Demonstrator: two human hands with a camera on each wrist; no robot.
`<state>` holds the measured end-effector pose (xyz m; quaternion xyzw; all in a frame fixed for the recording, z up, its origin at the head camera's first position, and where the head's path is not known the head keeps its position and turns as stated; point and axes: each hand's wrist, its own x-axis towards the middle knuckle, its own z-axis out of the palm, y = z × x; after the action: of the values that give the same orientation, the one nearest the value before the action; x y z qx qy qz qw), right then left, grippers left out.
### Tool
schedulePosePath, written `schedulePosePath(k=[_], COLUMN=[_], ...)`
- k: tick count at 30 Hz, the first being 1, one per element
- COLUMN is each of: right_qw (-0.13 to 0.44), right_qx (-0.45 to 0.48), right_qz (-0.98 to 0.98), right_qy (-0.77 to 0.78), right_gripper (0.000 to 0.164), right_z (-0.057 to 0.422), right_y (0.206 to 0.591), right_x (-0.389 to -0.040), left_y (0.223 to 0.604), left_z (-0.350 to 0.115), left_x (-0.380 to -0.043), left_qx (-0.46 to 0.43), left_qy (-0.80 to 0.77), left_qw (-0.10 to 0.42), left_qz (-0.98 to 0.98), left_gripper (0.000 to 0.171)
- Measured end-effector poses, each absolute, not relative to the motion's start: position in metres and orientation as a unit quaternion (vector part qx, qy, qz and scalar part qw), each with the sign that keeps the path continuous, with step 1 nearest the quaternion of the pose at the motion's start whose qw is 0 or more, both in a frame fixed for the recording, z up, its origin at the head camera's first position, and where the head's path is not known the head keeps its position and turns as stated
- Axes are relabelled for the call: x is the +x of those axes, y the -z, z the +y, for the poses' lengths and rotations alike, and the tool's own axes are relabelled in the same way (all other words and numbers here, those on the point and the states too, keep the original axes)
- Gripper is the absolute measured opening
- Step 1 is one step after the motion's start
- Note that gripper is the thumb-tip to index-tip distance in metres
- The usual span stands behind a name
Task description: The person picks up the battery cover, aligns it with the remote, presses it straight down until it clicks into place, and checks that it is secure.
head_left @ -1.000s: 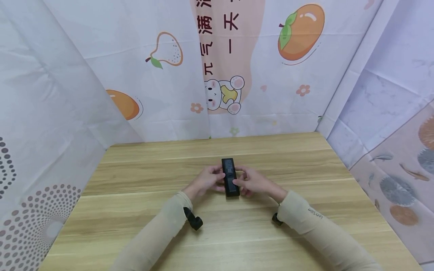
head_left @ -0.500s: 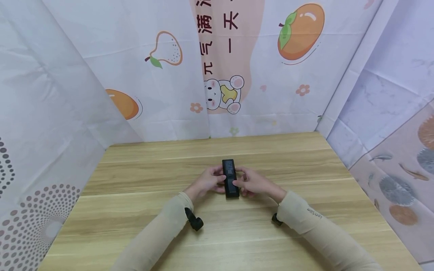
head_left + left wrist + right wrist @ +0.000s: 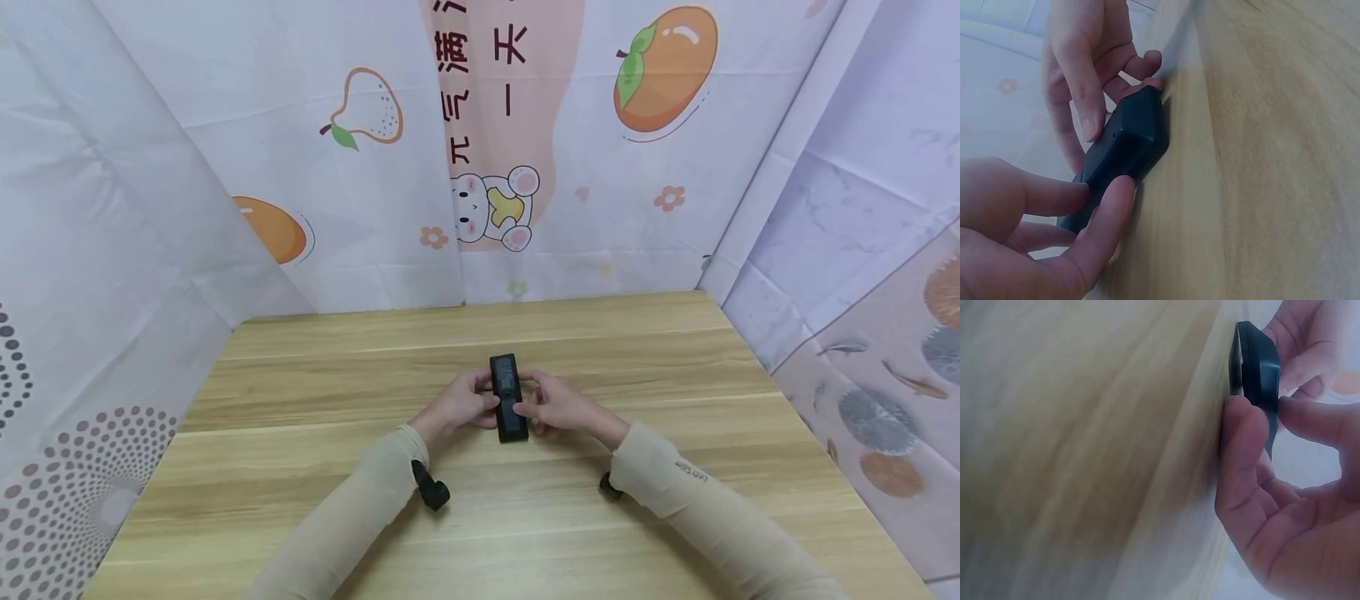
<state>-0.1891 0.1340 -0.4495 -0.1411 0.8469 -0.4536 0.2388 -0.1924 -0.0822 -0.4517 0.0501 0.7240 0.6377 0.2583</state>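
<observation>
A long black remote control [image 3: 507, 385] lies between both hands at the middle of the table, its labelled back facing up. My left hand [image 3: 457, 406] holds its left edge, thumb near the middle and fingers along the side. From the right, my right hand [image 3: 562, 403] grips the other edge, the thumb on the lower part of the back. The left wrist view shows the bevelled near end of the remote control [image 3: 1138, 128]. In the right wrist view, the remote control [image 3: 1261, 365] sits very close to the wood; whether it touches cannot be told.
The wood-grain table [image 3: 360, 358] reaches back to a white printed curtain [image 3: 360, 192]. More curtain hangs at the left and right sides. A black wrist camera [image 3: 432, 492] sits under the left sleeve, another black piece [image 3: 611, 485] under the right.
The remote control has come slightly nearer to me, with both hands still on it. My left thumb has shifted a little down along its left edge.
</observation>
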Motion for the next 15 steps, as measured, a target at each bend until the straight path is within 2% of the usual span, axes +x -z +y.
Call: schedulePosePath(k=[10,15], right_qw=[0.216,0.219], right_qx=[-0.168,-0.165], right_qz=[0.868,0.868], right_qy=[0.414,0.413], right_gripper=[0.066,0.066], right_z=[0.1305,0.1302], right_y=[0.4474,0.4467], right_x=[-0.1861,-0.1860], left_y=[0.4560,0.4552], left_z=[-0.0796,-0.0792], left_x=[-0.1916,-0.1901], left_qx=[0.067,0.064], left_qy=[-0.619,-0.616], left_qw=[0.240,0.236], left_qz=[0.745,0.749], left_gripper=[0.049,0.055])
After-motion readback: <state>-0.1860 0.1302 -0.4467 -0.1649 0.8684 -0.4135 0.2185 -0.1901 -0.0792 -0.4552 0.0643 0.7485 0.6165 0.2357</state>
